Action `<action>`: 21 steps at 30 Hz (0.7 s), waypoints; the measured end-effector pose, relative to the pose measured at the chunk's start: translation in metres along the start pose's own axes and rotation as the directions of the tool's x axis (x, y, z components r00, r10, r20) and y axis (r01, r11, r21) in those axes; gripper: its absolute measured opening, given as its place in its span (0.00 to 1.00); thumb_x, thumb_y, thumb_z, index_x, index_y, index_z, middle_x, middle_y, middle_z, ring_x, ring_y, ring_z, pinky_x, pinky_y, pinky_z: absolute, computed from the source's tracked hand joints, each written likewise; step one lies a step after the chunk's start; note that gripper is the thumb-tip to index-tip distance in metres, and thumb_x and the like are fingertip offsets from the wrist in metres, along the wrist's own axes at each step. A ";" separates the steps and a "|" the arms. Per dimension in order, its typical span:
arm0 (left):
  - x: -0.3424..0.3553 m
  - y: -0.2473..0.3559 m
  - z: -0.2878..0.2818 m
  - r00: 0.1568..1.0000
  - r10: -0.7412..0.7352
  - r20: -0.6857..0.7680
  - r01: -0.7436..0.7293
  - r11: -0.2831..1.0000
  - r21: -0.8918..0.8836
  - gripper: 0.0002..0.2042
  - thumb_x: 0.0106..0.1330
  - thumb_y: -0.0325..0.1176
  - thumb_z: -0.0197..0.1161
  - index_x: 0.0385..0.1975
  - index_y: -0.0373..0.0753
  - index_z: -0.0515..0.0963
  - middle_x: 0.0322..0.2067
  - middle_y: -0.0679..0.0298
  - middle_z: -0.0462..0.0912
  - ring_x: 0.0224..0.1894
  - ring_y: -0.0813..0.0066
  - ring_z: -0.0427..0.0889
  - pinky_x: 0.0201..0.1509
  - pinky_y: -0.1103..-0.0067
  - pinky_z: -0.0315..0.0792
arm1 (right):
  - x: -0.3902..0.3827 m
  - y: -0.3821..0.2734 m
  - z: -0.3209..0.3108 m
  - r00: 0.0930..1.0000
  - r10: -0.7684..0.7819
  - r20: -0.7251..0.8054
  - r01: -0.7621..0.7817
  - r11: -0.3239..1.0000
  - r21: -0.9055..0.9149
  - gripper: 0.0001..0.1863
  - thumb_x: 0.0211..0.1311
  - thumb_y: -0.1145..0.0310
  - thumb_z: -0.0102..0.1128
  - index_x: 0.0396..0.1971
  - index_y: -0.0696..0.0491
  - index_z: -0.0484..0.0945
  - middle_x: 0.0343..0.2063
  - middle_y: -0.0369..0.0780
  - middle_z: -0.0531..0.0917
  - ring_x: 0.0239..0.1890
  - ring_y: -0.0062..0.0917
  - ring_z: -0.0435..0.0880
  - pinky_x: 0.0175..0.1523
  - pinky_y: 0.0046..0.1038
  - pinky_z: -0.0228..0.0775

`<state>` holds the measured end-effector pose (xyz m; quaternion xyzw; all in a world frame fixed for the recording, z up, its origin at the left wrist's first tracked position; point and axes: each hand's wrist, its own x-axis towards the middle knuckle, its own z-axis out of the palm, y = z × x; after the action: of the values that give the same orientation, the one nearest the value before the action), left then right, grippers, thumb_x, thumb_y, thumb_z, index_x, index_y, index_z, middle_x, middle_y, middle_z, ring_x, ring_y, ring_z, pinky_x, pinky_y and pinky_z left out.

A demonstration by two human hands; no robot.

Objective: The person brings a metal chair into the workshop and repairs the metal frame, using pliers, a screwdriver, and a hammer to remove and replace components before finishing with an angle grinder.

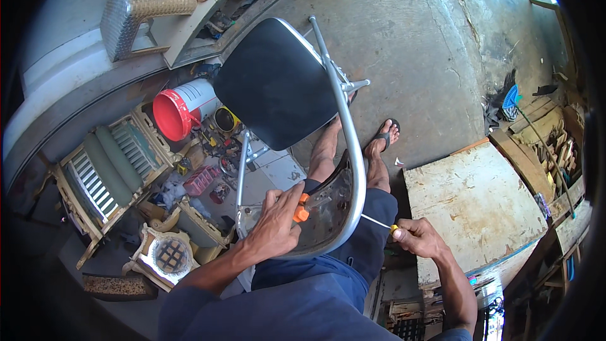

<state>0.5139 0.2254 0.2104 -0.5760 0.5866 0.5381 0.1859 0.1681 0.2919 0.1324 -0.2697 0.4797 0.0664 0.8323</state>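
Observation:
A metal-framed chair (357, 170) with a black padded seat (271, 82) leans against my lap, its bare backrest panel (322, 230) toward me. My left hand (276, 224) is over that panel, its fingers curled around an orange object (302, 209); most of the object is hidden, so its kind is unclear. In my right hand (418, 238) is a screwdriver (377, 221) with a yellow handle, gripped between thumb and fingers. Its thin shaft points left, the tip at the outer side of the chair's tube; whether it touches cannot be made out.
Right of my legs stands a worn, pale wooden box (473, 196). A red-and-white bucket (177, 113) lies on its side at the left, near scattered tools and carved chairs (113, 170). Wood scraps (555, 132) pile up at the far right.

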 end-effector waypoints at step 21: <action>0.068 -0.044 0.061 0.730 0.583 -0.358 -0.597 0.798 0.083 0.36 0.49 0.13 0.58 0.64 0.31 0.62 0.62 0.41 0.65 0.65 0.38 0.64 0.67 0.57 0.61 | 0.021 0.020 -0.008 0.950 0.014 0.312 -0.118 0.941 0.317 0.25 0.71 0.46 0.55 0.26 0.54 0.77 0.14 0.30 0.67 0.16 0.13 0.63 0.20 0.21 0.54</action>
<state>0.5095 0.2555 0.1136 -0.4532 0.7525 0.4633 -0.1176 0.1661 0.3021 0.1039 -0.0956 0.3587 0.0537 0.9270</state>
